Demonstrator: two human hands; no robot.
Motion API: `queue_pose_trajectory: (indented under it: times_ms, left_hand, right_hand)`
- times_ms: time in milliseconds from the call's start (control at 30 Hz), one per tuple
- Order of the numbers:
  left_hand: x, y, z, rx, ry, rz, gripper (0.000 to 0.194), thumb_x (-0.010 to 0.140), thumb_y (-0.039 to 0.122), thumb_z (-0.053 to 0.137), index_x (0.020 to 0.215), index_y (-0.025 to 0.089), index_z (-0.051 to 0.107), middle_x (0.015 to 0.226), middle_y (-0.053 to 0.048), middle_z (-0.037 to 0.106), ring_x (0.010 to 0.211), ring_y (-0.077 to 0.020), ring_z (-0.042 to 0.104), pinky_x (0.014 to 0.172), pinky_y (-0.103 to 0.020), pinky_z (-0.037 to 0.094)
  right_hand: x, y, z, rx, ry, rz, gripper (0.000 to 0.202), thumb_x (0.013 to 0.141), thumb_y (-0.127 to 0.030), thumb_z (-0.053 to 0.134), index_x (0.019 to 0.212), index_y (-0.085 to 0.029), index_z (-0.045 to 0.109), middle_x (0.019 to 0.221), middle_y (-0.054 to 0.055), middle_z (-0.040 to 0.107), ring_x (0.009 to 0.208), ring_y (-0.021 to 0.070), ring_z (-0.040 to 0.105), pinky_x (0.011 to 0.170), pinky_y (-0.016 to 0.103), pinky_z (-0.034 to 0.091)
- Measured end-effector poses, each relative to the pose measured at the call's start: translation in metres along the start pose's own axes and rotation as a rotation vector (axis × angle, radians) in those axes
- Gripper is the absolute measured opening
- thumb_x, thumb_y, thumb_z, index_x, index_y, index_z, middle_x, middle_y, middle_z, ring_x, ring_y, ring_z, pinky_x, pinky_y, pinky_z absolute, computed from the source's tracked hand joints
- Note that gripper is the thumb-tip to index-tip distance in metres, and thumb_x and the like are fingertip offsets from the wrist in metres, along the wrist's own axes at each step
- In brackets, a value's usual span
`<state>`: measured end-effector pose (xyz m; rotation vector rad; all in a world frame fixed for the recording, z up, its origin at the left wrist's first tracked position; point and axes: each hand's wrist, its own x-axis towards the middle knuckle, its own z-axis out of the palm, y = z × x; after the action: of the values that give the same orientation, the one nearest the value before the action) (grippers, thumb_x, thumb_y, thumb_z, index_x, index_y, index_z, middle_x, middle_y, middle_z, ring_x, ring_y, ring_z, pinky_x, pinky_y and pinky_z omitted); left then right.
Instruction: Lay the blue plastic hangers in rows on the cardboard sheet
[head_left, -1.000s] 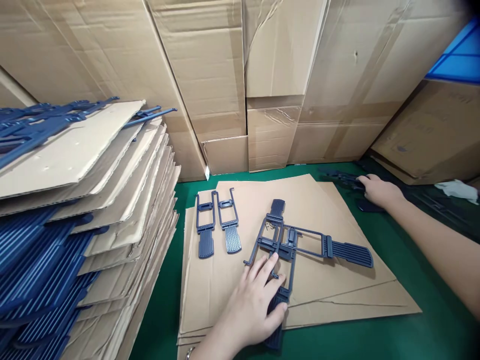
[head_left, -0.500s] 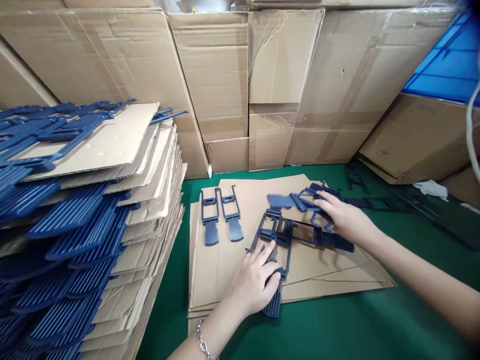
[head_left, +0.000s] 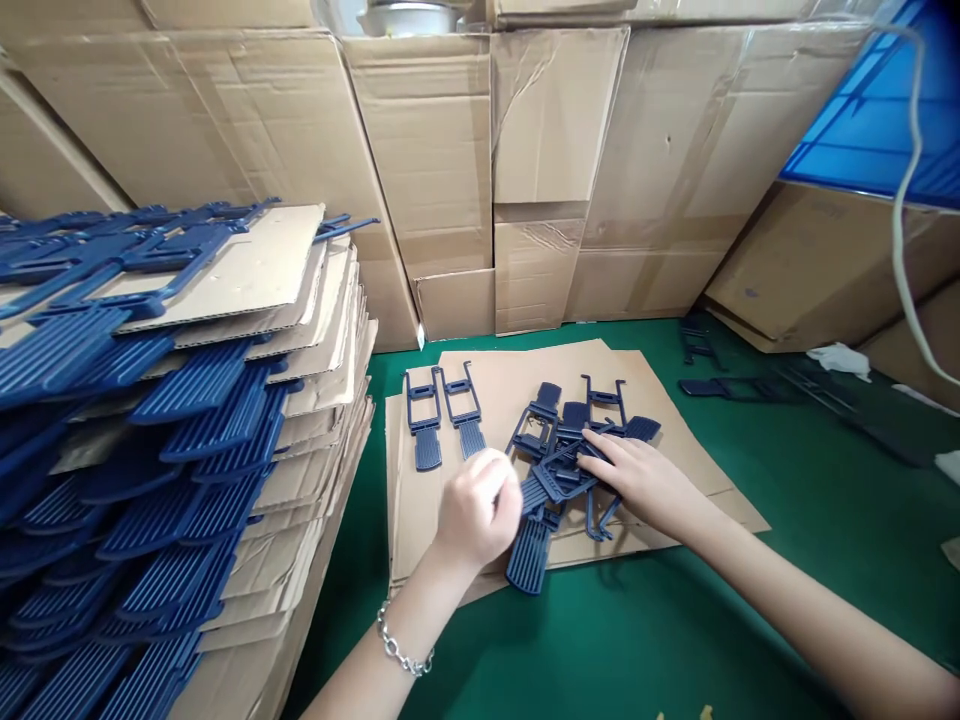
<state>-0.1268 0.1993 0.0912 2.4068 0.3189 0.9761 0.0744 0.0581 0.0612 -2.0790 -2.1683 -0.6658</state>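
My left hand (head_left: 478, 508) is curled into a fist, raised at the left side of a loose pile of dark blue plastic frames (head_left: 555, 475). What it holds, if anything, is hidden. My right hand (head_left: 637, 480) has its fingers and thumb around part of one frame at the pile's right side; its fingertips are partly lost among the dark parts. Each frame has two hooked arms and a ribbed flat paddle, and several lie crossed over each other. Two more frames, one of them a ribbed piece (head_left: 427, 448), lie side by side to the left on the cardboard sheet (head_left: 675, 450).
At the left stands a tall stack of cardboard sheets (head_left: 289, 290) layered with blue frames (head_left: 202, 410). More dark frames (head_left: 735, 388) lie on the green table (head_left: 637, 630) at the right. Cardboard boxes (head_left: 420, 150) wall off the back. A pale cable (head_left: 904, 230) hangs at the right.
My right hand has brought frames left and down onto the pile, which is now more bunched. My left hand has come off the near frame, lifted slightly left and closed into a fist.
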Motion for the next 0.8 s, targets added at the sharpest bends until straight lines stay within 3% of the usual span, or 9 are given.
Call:
queue_pose_trajectory:
  times_ms: [67, 133, 233, 300, 433, 500, 633, 733, 800]
  left_hand:
    - [0.006, 0.007, 0.014, 0.096, -0.149, -0.075, 0.020, 0.083, 0.026, 0.038, 0.076, 0.014, 0.052, 0.097, -0.006, 0.053, 0.093, -0.0148, 0.047, 0.081, -0.031, 0.042]
    - [0.009, 0.011, 0.031, 0.197, -0.308, -0.175, 0.034, 0.081, 0.043, 0.039, 0.100, 0.019, 0.055, 0.126, -0.006, 0.040, 0.118, -0.0237, 0.034, 0.098, -0.044, 0.032]
    - [0.008, 0.010, 0.048, 0.250, -0.562, -0.301, 0.073, 0.069, 0.072, 0.035, 0.128, 0.030, 0.037, 0.143, -0.004, 0.009, 0.128, -0.0399, 0.004, 0.094, -0.066, 0.014]
    - [0.008, 0.008, 0.053, 0.245, -0.644, -0.321, 0.085, 0.061, 0.080, 0.032, 0.132, 0.033, 0.030, 0.144, -0.002, 0.001, 0.126, -0.0433, -0.006, 0.089, -0.070, 0.013]
    - [0.010, 0.010, 0.057, 0.232, -0.641, -0.285, 0.086, 0.059, 0.079, 0.036, 0.132, 0.033, 0.029, 0.144, 0.002, 0.003, 0.126, -0.0434, -0.004, 0.087, -0.070, 0.018]
    - [0.011, 0.014, 0.062, 0.215, -0.640, -0.277, 0.085, 0.059, 0.078, 0.037, 0.131, 0.033, 0.030, 0.144, 0.003, 0.003, 0.126, -0.0438, -0.005, 0.088, -0.070, 0.017]
    - [0.009, 0.021, 0.078, 0.260, -0.577, -0.241, 0.086, 0.061, 0.077, 0.035, 0.132, 0.029, 0.029, 0.143, 0.000, 0.006, 0.126, -0.0421, -0.009, 0.089, -0.070, 0.012]
    - [0.003, 0.023, 0.085, 0.294, -0.536, -0.178, 0.086, 0.062, 0.078, 0.030, 0.132, 0.027, 0.030, 0.143, 0.000, 0.012, 0.126, -0.0408, -0.007, 0.089, -0.071, 0.012]
    - [-0.001, 0.024, 0.086, 0.303, -0.526, -0.152, 0.084, 0.064, 0.078, 0.027, 0.131, 0.027, 0.031, 0.142, 0.000, 0.015, 0.127, -0.0398, -0.006, 0.088, -0.071, 0.014]
  right_hand:
    - [-0.004, -0.008, -0.003, 0.044, -0.013, 0.002, 0.045, 0.066, 0.003, 0.041, 0.104, -0.017, 0.055, 0.127, 0.012, 0.037, 0.106, 0.0238, 0.043, 0.085, 0.036, 0.039]
    - [-0.008, -0.015, -0.006, 0.092, -0.028, 0.016, 0.046, 0.065, 0.001, 0.043, 0.105, -0.017, 0.055, 0.129, 0.012, 0.035, 0.108, 0.0244, 0.041, 0.087, 0.037, 0.037]
    - [-0.014, -0.023, -0.011, 0.182, -0.081, 0.061, 0.051, 0.061, -0.003, 0.047, 0.109, -0.019, 0.052, 0.132, 0.012, 0.031, 0.115, 0.0241, 0.037, 0.092, 0.040, 0.034]
    - [-0.018, -0.023, -0.017, 0.254, -0.159, 0.101, 0.056, 0.061, -0.005, 0.046, 0.114, -0.022, 0.051, 0.135, 0.010, 0.027, 0.121, 0.0234, 0.031, 0.095, 0.044, 0.030]
    - [-0.009, -0.003, -0.040, 0.499, -0.500, 0.196, 0.064, 0.060, -0.026, 0.058, 0.123, -0.028, 0.047, 0.139, 0.007, 0.019, 0.124, 0.0308, 0.026, 0.096, 0.052, 0.026]
    - [0.010, 0.015, -0.052, 0.651, -0.598, 0.280, 0.068, 0.062, -0.041, 0.061, 0.126, -0.025, 0.045, 0.134, 0.008, 0.030, 0.120, 0.0295, 0.033, 0.095, 0.044, 0.033]
    - [0.070, 0.049, -0.053, 0.562, -0.404, 0.469, 0.053, 0.080, -0.043, 0.043, 0.128, -0.021, 0.042, 0.124, 0.005, 0.043, 0.112, 0.0211, 0.043, 0.095, 0.034, 0.036]
    - [0.105, 0.062, -0.024, 0.419, -0.312, 0.605, 0.053, 0.083, -0.037, 0.039, 0.131, -0.014, 0.038, 0.128, 0.009, 0.039, 0.118, 0.0224, 0.036, 0.099, 0.035, 0.030]
    - [0.114, 0.066, 0.000, 0.383, -0.353, 0.698, 0.057, 0.084, -0.036, 0.036, 0.135, -0.011, 0.031, 0.130, 0.014, 0.034, 0.120, 0.0265, 0.033, 0.097, 0.038, 0.030]
